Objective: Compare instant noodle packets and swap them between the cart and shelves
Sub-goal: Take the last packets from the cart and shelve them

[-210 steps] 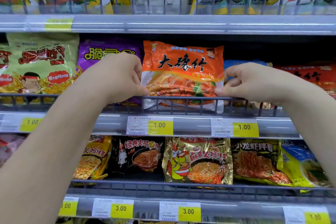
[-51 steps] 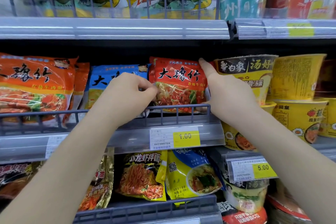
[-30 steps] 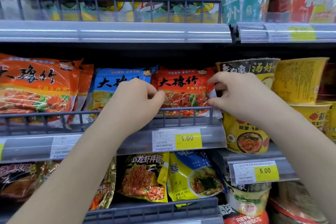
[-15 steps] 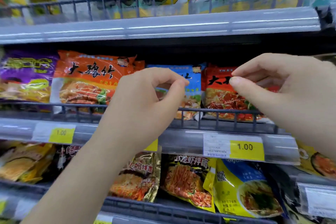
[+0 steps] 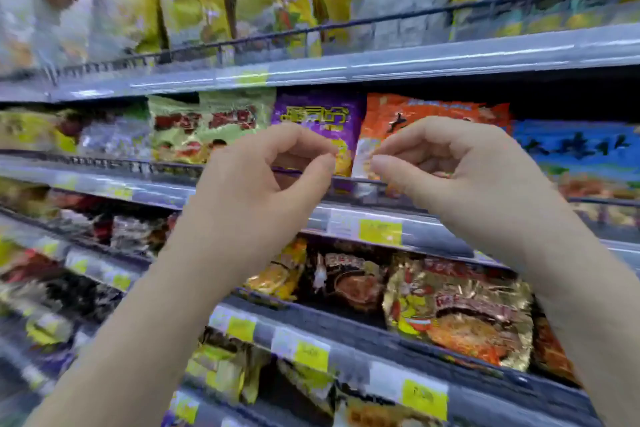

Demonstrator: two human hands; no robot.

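Note:
The view is blurred by head motion. Both hands hover in front of the middle shelf (image 5: pixel 485 229), held clear of the packets. My left hand (image 5: pixel 263 184) has thumb and forefinger curled close together with nothing between them. My right hand (image 5: pixel 450 170) mirrors it, also empty. Behind them stand a purple noodle packet (image 5: pixel 311 118) and an orange noodle packet (image 5: pixel 433 111) behind the wire rail. A blue packet (image 5: pixel 575 146) stands further right and a green packet (image 5: pixel 207 125) to the left. No cart is in view.
The upper shelf (image 5: pixel 381 66) carries yellow bags behind a wire rail. Below, a gold packet (image 5: pixel 460 308) and a dark packet (image 5: pixel 346 284) lie on a lower shelf. Yellow price tags (image 5: pixel 381 230) line the shelf edges. More packets fill the lower left rows.
The view has swung left along the shelf. Both hands have let go of the red packet at the right end and drawn back off the rail, now empty in front of the purple and orange packets.

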